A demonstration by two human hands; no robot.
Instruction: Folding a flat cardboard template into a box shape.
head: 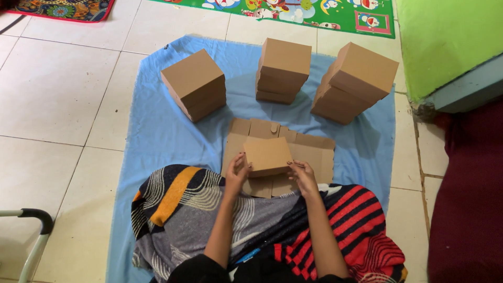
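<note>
A small brown cardboard box (267, 155) is held between both hands, just above my lap. My left hand (236, 175) grips its left side and my right hand (302, 176) grips its right side. Under the box lie flat unfolded cardboard blanks (314, 152) on a blue cloth (157, 131). Beyond them stand three stacks of finished boxes: one at the left (194, 84), one in the middle (283, 69) and one at the right (353, 82).
My crossed legs under a striped patterned cloth (209, 209) fill the lower middle. A green mattress (445, 36) lies at the top right, a colourful play mat (314, 13) at the top, a metal tube with a black grip (34, 236) at the lower left. White floor tiles (52, 105) surround the cloth.
</note>
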